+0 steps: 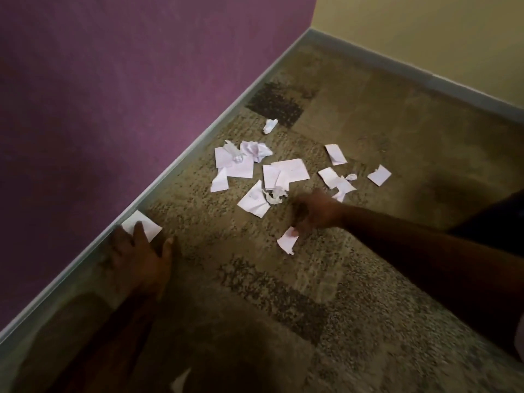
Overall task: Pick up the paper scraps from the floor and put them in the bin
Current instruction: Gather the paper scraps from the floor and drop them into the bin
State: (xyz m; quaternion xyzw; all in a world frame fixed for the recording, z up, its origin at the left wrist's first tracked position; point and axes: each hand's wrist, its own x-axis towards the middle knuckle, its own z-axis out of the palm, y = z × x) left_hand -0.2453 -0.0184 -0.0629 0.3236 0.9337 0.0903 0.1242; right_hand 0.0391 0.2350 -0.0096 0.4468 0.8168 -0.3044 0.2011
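The left hand [136,251] is lying flat on a white paper square [154,228] right beside the grey baseboard [198,143], with its fingers spread out. The right hand [314,211] is pinching a small torn scrap [287,241] down by the carpet [368,279]. Past both hands, many more paper scraps [292,170] are lying on the carpet, some flat and some crumpled. A purple wall [113,80] is meeting a yellow wall [425,24] in the corner.
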